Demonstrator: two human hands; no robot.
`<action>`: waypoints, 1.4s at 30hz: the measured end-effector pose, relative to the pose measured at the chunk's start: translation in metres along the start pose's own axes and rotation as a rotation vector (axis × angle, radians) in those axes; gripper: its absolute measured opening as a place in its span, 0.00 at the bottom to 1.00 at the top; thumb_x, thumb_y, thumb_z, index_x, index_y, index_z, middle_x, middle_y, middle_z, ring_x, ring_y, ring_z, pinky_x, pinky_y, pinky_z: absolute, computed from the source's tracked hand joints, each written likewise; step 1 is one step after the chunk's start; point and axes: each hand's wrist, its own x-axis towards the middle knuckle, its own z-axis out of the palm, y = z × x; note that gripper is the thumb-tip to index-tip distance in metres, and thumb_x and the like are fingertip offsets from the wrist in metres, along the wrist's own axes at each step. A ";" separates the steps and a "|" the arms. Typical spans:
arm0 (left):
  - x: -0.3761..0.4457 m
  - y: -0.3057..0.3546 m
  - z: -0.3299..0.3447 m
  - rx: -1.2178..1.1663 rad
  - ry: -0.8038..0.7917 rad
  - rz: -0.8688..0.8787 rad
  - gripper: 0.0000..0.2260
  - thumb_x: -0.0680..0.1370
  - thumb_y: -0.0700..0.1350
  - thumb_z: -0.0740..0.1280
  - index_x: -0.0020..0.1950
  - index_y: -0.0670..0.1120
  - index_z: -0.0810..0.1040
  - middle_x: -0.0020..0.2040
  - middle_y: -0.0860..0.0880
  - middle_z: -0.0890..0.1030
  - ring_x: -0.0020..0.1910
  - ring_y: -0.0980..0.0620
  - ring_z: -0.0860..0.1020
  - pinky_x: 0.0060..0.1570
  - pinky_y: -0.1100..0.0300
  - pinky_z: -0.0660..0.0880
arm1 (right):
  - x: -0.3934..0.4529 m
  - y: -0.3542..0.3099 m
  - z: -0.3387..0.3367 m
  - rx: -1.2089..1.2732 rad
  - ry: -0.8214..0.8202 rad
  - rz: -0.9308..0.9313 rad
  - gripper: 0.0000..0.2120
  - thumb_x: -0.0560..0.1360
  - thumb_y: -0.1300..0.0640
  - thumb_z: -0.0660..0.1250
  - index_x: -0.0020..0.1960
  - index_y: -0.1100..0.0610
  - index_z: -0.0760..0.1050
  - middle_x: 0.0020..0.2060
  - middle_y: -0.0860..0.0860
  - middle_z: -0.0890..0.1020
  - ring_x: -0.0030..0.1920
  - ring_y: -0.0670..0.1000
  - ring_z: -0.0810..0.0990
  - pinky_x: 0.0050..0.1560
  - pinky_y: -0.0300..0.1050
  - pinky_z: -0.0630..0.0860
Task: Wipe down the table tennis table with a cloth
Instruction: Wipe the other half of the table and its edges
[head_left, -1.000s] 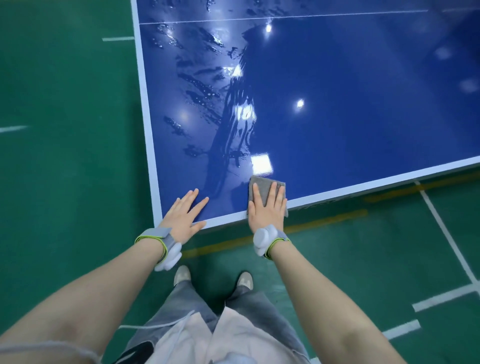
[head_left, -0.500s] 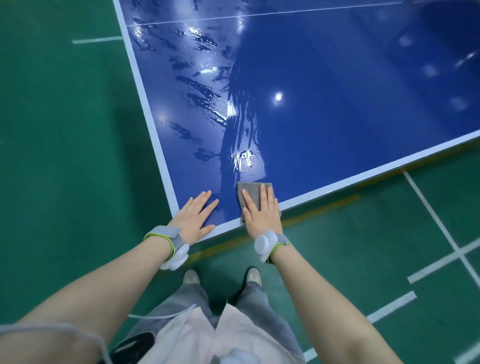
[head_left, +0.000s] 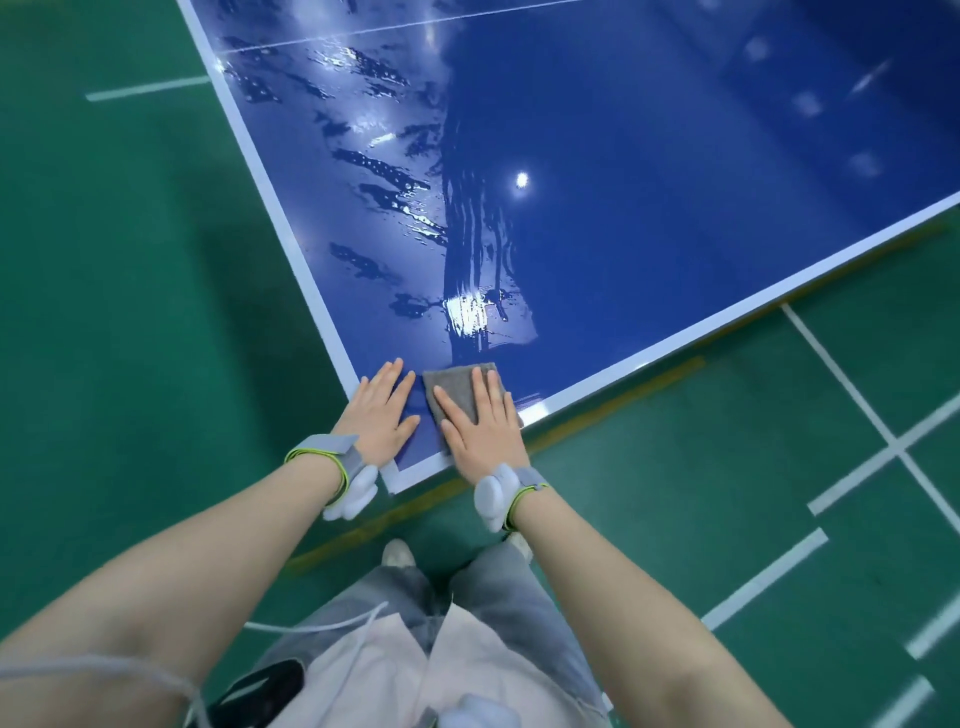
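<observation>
Right hand (head_left: 483, 428) lies flat, fingers straight, pressing a grey cloth (head_left: 460, 387) onto the table (head_left: 649, 171) at its near corner. Left hand (head_left: 379, 415) rests flat beside it, fingers extended and holding nothing, palm on the corner by the white edge line. The two hands are just apart. Each wrist carries a grey band with a white device. Wet streaks (head_left: 384, 192) mark the blue surface beyond the cloth. Green floor (head_left: 130, 260) with white lines surrounds the table.

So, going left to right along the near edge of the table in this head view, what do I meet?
Table corner → left hand → grey cloth → right hand, pressing flat on the cloth.
</observation>
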 end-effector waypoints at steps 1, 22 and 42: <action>0.000 -0.002 0.000 0.005 -0.003 0.009 0.27 0.82 0.51 0.52 0.76 0.44 0.44 0.77 0.46 0.41 0.76 0.50 0.42 0.72 0.56 0.40 | 0.001 0.006 -0.003 -0.009 0.010 0.009 0.33 0.73 0.40 0.30 0.76 0.42 0.49 0.77 0.58 0.43 0.76 0.58 0.38 0.74 0.52 0.38; 0.005 -0.021 -0.010 -0.079 0.025 0.069 0.25 0.83 0.48 0.50 0.76 0.44 0.46 0.77 0.49 0.43 0.76 0.53 0.42 0.71 0.61 0.38 | 0.047 0.028 -0.026 0.008 -0.036 0.017 0.23 0.83 0.47 0.47 0.76 0.42 0.45 0.76 0.56 0.38 0.76 0.54 0.35 0.73 0.47 0.35; 0.039 -0.028 -0.033 -0.068 0.061 -0.003 0.25 0.83 0.48 0.50 0.76 0.45 0.44 0.77 0.50 0.43 0.76 0.54 0.42 0.70 0.62 0.36 | 0.117 0.053 -0.050 -0.028 0.033 0.002 0.24 0.81 0.45 0.42 0.76 0.43 0.51 0.77 0.57 0.43 0.77 0.57 0.40 0.73 0.48 0.36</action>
